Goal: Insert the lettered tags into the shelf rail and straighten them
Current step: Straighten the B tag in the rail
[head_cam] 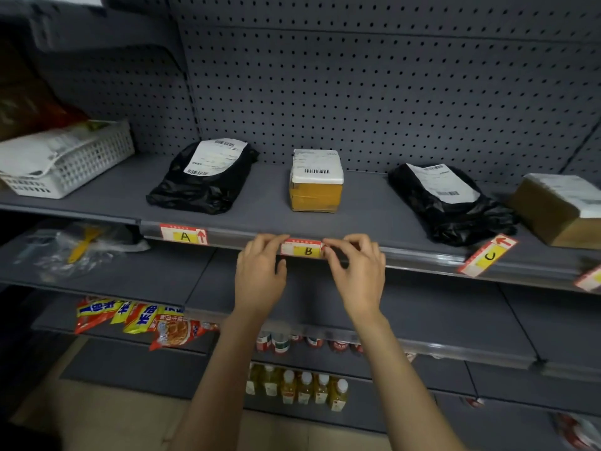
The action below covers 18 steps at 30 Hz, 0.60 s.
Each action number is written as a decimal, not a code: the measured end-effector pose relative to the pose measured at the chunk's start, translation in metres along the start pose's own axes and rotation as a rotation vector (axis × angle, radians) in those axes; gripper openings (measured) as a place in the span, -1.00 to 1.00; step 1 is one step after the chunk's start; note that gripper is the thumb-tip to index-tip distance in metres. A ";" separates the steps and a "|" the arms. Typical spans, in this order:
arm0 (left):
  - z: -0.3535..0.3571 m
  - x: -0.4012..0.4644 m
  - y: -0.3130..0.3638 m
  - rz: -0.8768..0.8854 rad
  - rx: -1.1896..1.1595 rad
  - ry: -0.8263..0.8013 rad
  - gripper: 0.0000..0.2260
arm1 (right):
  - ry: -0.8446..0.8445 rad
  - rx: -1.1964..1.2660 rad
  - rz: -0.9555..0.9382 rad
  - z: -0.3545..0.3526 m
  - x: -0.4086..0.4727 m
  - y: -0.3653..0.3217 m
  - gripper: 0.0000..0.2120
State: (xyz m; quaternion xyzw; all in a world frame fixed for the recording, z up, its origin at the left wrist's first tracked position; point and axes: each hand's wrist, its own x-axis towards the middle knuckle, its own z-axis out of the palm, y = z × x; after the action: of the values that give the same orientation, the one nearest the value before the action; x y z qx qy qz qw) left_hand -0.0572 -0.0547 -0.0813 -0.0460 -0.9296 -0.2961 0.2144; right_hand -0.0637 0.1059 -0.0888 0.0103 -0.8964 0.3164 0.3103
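A clear shelf rail (416,257) runs along the front edge of the grey shelf. Tag A (184,235) sits level in the rail at the left. Tag B (302,249) is in the rail at the centre; my left hand (260,275) pinches its left end and my right hand (356,271) pinches its right end. Tag C (487,255) lies tilted, its red arrow end up to the right, half over the shelf edge. A fourth tag (590,279) shows at the right border, also tilted; its letter is cut off.
On the shelf stand a black parcel bag (201,180), a yellow taped box (316,182), a second black bag (448,203) and a brown box (559,209). A white basket (74,161) is at the left. Lower shelves hold snack packets (140,320) and bottles (296,385).
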 end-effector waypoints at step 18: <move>0.023 -0.002 0.077 0.062 -0.383 -0.038 -0.75 | 0.177 -0.080 0.163 -0.088 -0.022 0.053 -0.69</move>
State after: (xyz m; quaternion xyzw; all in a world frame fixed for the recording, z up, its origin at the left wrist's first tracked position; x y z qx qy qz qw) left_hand -0.0476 0.0211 -0.0579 -0.1201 -0.8584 -0.4598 0.1931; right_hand -0.0086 0.1953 -0.0775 -0.1030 -0.8753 0.3044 0.3614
